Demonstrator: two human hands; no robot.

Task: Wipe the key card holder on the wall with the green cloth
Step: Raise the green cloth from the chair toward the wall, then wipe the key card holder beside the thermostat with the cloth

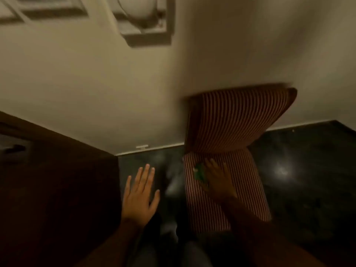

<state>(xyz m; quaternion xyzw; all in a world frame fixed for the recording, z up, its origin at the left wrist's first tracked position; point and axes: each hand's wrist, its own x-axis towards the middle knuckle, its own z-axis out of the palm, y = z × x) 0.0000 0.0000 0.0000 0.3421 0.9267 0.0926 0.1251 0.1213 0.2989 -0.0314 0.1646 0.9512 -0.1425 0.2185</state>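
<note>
A small green cloth (199, 173) lies on the seat of a red-and-white striped chair (231, 189). My right hand (217, 181) rests flat on the seat with fingers spread, touching the cloth's right side and covering part of it. My left hand (140, 195) hovers open over the dark floor to the left of the chair, palm down, holding nothing. High on the cream wall is a pale boxy fixture (146, 24), which looks like the key card holder. It is blurred and well above both hands.
A dark wooden door or cabinet (57, 180) fills the lower left. A framed wall panel (42, 8) sits at the top left. The chair's striped back (240, 116) leans against the wall. The glossy dark floor (308, 170) spreads to the right.
</note>
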